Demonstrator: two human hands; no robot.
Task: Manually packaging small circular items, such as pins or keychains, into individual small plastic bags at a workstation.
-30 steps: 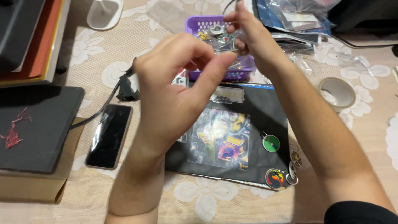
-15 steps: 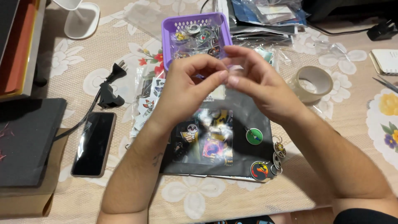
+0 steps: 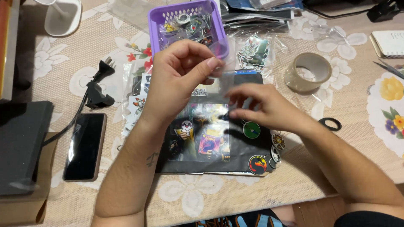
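My left hand (image 3: 176, 84) is raised over the black mat (image 3: 269, 130), thumb and forefinger pinching the top edge of a small clear plastic bag (image 3: 235, 86). My right hand (image 3: 263, 107) is lower and to the right, with its fingers closed on the bag's lower part. Under the hands a clear pack of colourful stickers (image 3: 204, 134) lies on the mat. A green round keychain (image 3: 251, 130) lies just below my right fingers. A red-and-black round keychain (image 3: 257, 164) and a few small ones (image 3: 275, 147) sit at the mat's right corner.
A purple basket (image 3: 153, 25) of keychains stands behind the hands. A tape roll (image 3: 308, 72), a black ring (image 3: 330, 124), a notebook (image 3: 389, 42) and tweezers (image 3: 387, 69) lie right. Left are a phone (image 3: 84, 145), a plug (image 3: 99, 90), a black box (image 3: 21, 143) and a white lamp base (image 3: 61, 17).
Both hands have come down from in front of the basket toward the mat. They have drawn apart, the right hand sliding down the clear bag. The view has shifted too.
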